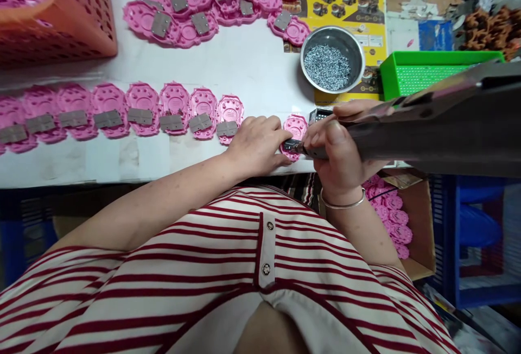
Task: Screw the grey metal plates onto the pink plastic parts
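A: Where was the pink piece (296, 125) being worked on?

B: On the white tabletop (252, 66), between the hands. The left hand (260, 145) was at its left edge, the right hand (340, 153) just beside it on the other side.

A: And how were the hands?

B: The right was wrapped around a dark tool (431, 126), whose tip was over the piece. The left had its fingers bent, thumb and forefinger parted around the tip; whether they gripped anything, I couldn't tell.

A: How many of each thing?

B: One piece under the tool, and eight in the row (142, 101) to the left, the farthest cut off by the view's edge. Each of those eight bore one grey plate. There was one bowl of screws (331, 66), one green tray (439, 66), one orange basket (77, 17) and one cardboard box (421, 223). The heap of pink pieces (179, 23) overlapped too much to count.
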The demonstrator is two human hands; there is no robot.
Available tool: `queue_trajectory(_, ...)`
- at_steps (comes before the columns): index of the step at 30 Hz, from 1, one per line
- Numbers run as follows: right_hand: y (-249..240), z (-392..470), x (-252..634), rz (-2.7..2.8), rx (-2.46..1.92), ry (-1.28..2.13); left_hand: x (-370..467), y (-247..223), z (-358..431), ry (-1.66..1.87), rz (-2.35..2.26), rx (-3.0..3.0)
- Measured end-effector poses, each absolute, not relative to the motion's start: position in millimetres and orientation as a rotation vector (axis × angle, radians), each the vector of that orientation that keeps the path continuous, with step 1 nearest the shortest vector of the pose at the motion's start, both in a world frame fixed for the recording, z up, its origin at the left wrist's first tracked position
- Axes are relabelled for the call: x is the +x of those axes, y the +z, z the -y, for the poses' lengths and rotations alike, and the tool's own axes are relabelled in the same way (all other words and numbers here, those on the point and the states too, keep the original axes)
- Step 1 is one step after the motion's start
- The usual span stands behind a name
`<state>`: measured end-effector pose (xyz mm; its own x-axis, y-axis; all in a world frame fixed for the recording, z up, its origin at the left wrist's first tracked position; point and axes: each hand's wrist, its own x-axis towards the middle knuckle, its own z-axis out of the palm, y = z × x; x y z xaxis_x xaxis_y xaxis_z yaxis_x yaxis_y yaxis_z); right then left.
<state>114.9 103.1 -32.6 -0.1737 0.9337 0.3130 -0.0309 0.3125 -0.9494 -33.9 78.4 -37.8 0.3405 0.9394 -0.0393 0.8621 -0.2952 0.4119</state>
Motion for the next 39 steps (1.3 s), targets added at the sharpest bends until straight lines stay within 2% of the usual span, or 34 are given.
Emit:
queue_trajectory(4, -12, -103, 109, 1.280, -0.679, 1.030, -38, -44, -78, 0.532, -1.497, 2.218)
queue_trajectory(11, 4, -101, 111, 1.409, -0.537, 0.850, -39, -52, -80, 0.772, -1.309, 2.085)
queue_trajectory(18, 8, -100, 116, 1.421, -0.468, 0.959, -36, -50, -80, 0.845, -1.207, 2.017)
queue_trajectory(24, -7, -105, 115, 1.367, -0.482, 0.963, -35, -50, -79, 0.585, -1.465, 2.132)
queue_trajectory(28, -21, -104, 112, 1.285, -0.642, 0.957, -34, -45, -80, 0.433, -1.527, 2.164)
queue_trajectory(39, -35, -103, 115, 1.431, -0.885, 1.041, -33, -44, -80, 0.414, -1.538, 2.180)
